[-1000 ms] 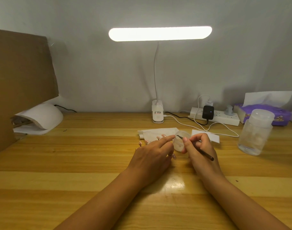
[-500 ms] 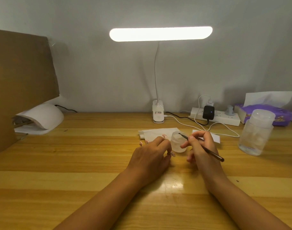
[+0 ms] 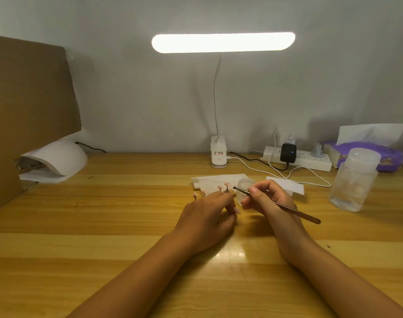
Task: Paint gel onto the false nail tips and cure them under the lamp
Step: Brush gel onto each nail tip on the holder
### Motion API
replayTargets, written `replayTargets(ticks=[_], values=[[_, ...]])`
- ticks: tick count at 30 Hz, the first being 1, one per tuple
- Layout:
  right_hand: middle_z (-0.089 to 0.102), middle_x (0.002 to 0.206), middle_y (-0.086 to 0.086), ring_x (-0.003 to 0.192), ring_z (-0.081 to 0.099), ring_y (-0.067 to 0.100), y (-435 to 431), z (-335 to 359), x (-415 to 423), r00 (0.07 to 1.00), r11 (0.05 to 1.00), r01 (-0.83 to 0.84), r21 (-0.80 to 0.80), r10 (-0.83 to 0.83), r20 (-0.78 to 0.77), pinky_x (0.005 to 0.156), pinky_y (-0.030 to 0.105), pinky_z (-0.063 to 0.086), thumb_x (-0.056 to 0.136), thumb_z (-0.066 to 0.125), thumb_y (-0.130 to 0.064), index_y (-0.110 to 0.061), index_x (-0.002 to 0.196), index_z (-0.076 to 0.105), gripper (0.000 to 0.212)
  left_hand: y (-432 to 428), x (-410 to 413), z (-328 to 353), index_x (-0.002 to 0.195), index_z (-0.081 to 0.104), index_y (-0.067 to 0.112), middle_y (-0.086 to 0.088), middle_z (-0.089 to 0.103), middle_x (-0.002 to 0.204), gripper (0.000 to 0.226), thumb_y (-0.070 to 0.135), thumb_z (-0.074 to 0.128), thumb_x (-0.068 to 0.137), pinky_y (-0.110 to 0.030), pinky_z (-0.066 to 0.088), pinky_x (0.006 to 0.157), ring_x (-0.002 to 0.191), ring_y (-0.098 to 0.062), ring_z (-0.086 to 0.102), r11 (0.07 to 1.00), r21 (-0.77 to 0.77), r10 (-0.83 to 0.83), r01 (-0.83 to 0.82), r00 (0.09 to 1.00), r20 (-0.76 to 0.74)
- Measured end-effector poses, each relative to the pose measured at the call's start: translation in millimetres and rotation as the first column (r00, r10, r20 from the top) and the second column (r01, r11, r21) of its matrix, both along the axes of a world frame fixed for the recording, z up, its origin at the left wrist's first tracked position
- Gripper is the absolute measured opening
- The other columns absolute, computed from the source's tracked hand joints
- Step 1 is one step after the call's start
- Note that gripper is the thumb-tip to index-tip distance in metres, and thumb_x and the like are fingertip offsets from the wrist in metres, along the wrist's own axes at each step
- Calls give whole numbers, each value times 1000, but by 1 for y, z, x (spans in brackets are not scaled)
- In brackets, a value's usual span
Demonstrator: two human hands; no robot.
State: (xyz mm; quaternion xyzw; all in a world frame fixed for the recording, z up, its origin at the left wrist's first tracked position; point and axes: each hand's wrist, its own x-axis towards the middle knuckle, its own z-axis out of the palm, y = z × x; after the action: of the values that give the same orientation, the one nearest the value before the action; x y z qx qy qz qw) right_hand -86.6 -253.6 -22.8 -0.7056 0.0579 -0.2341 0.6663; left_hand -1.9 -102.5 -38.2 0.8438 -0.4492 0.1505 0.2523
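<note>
Half a second on, the gel brush (image 3: 294, 212), pinched in the right hand (image 3: 269, 200), has swung its bristles leftward out of the gel jar (image 3: 247, 182). They are now just beside the pink false nail tips (image 3: 220, 187), which fan out past the left hand (image 3: 207, 214); its curled fingers hide any grip.

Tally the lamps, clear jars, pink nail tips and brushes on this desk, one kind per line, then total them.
Lamps: 2, the desk lamp and the curing lamp
Clear jars: 2, the small jar and the large jar
Pink nail tips: 5 in view; the left hand may hide more
Brushes: 1, the brush in the right hand
Total: 10
</note>
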Motion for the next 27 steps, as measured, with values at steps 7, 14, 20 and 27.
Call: replayTargets(ticks=[7, 14, 20, 27], values=[[74, 84, 5, 97, 68, 18, -1, 1, 0, 1000, 999, 20, 43, -20, -17, 105, 46, 41, 94, 59, -27, -14, 102, 62, 15, 1, 3, 0, 96, 58, 35, 21, 47, 82, 5, 34, 60, 92, -28, 32, 63, 70, 6, 45, 1000, -19, -14, 12, 992, -122], [67, 63, -2, 67, 63, 10, -3, -1, 3, 993, 996, 93, 15, -92, -72, 81, 42, 51, 91, 65, -24, -10, 95, 59, 16, 2, 4, 1, 94, 56, 37, 24, 49, 86, 8, 31, 61, 93, -34, 48, 80, 70, 7, 46, 1000, -24, -21, 18, 987, -160], [63, 57, -1, 48, 52, 3, -2, -3, 4, 982, 989, 96, -117, -113, -149, 55, 30, 42, 89, 63, -19, -6, 86, 56, 16, 1, 5, 0, 87, 48, 43, 28, 48, 81, 20, 30, 62, 92, -30, 39, 87, 72, 10, 47, 999, -38, -11, 4, 985, -174], [67, 58, -2, 46, 54, -2, 0, -3, 5, 974, 975, 95, -201, -133, -183, 55, 30, 42, 89, 62, -23, -13, 81, 56, 14, 0, 7, -3, 85, 47, 43, 30, 46, 79, 23, 29, 64, 91, -27, 28, 87, 72, 12, 46, 998, -62, -10, -1, 984, -179]])
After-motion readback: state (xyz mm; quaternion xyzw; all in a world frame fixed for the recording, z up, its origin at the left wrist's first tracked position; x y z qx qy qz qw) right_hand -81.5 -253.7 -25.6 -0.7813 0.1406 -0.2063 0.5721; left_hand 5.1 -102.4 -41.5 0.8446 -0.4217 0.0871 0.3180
